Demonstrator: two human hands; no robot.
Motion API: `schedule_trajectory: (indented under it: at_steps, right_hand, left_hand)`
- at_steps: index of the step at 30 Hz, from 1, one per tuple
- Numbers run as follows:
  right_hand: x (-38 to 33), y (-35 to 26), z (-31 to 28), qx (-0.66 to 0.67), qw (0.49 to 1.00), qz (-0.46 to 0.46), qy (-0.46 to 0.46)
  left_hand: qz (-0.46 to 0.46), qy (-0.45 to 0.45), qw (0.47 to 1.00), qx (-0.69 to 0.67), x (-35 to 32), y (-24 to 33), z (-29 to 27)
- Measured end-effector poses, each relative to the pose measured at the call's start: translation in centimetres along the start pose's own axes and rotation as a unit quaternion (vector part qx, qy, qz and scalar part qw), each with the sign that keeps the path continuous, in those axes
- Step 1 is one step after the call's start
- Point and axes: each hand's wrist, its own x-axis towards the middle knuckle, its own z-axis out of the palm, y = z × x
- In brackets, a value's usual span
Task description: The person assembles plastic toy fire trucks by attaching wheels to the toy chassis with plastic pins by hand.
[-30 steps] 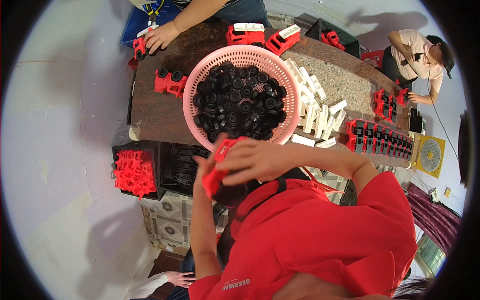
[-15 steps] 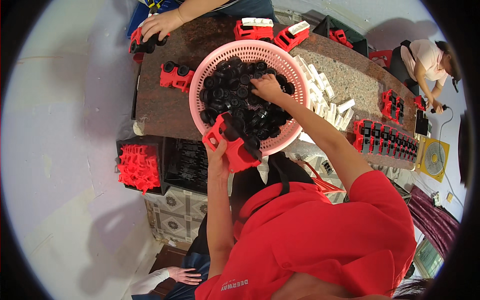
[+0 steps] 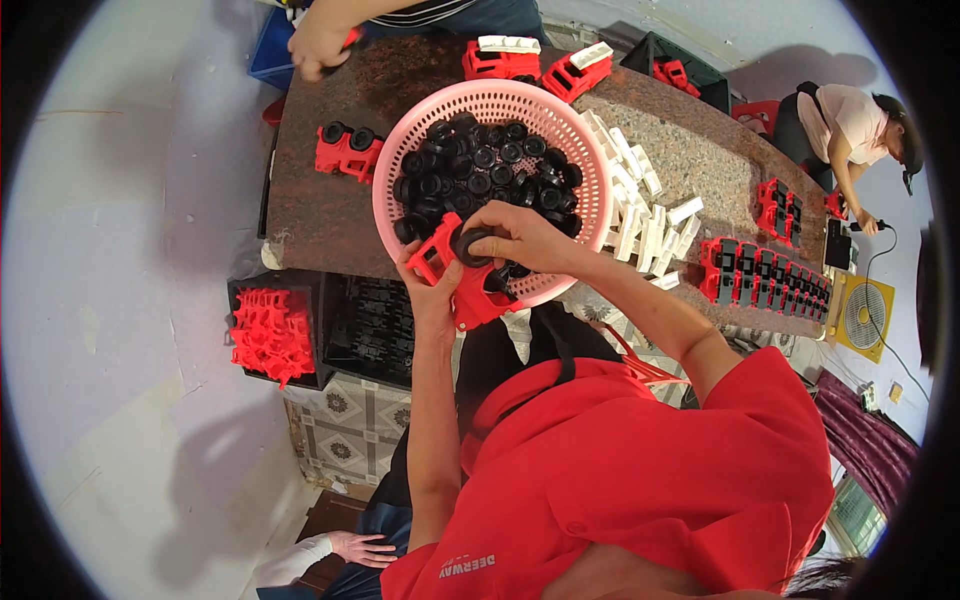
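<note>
Two hands, left hand [image 3: 432,290] gripping glossy red toy chassis [image 3: 465,285], right hand [image 3: 520,238] pinching round black wheel [image 3: 470,243] (ribbed).

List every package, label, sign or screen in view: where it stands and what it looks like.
Patterned carton: under the table edge at the left, boxy, pale grey with dark round ornaments.
Dark flat device: right end of the table, beside the small yellow fan; whether it has a screen cannot be told.
No signs or labels show.
</note>
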Motion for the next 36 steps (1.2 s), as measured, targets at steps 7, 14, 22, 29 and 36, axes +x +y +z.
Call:
schedule_trajectory:
  at_steps: [7, 14, 22, 29, 36]
  right_hand:
    - [-0.5, 0.3, 0.6, 0.017, 0.998, 0.040, 0.051]
    - [-0.6, 0.4, 0.6, -0.068, 0.994, 0.057, 0.057]
    - [-1.1, 2.0, -1.0, -0.034, 0.998, 0.047, -0.029]
    - [-2.6, 2.6, 0.8, -0.092, 0.993, -0.068, 0.017]
    - [-3.5, 1.8, 0.4, -0.030, 0.998, -0.044, 0.042]
  left_hand:
    - [0.015, -0.019, 0.999, 0.028, -0.6, 0.2, -0.1]
    - [0.015, -0.021, 0.999, 0.021, -0.6, -0.2, 0.1]
    - [-0.017, -0.118, 0.993, 0.014, -0.6, -0.9, -1.3]
    - [-0.002, -0.107, 0.992, 0.062, -1.7, 0.1, 0.0]
    - [0.001, -0.091, 0.993, 0.075, -1.8, 0.0, 1.6]
